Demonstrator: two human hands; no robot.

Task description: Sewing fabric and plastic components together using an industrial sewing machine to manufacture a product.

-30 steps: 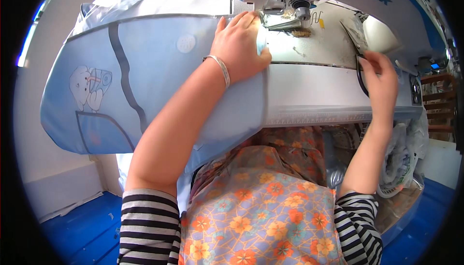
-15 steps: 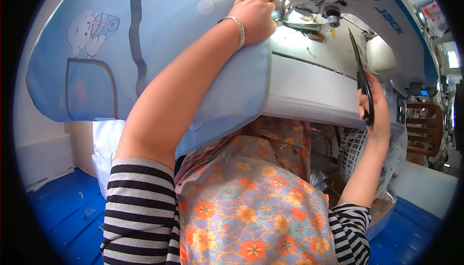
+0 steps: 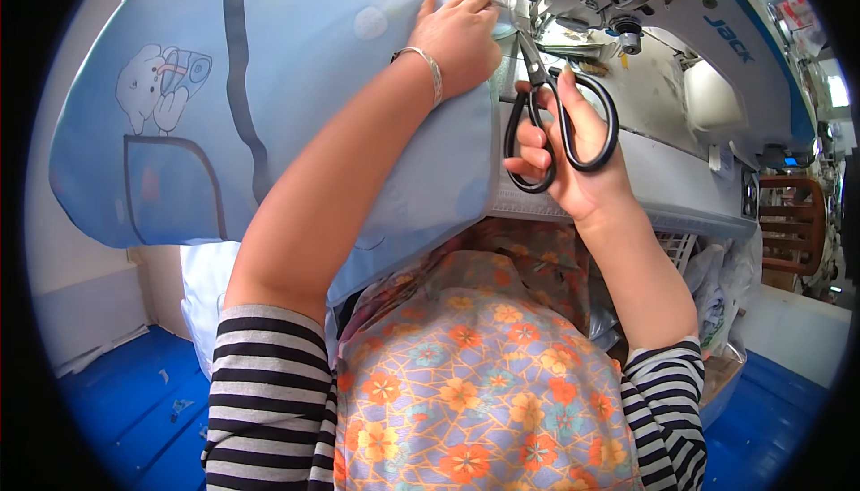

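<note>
The pale blue fabric panel [image 3: 296, 124] is pressed flat by the left hand [image 3: 457, 38], while black-handled steel scissors [image 3: 555, 110] are held closed-fingered in the right hand [image 3: 573, 159].

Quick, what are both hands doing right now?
Left hand: open, pressed flat on the light blue fabric.
Right hand: closed on black scissors, fingers through the loops.

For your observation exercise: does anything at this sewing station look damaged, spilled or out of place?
Nothing stands out. The left hand presses the light blue fabric flat, and the right hand holds black scissors beside the sewing machine.
</note>
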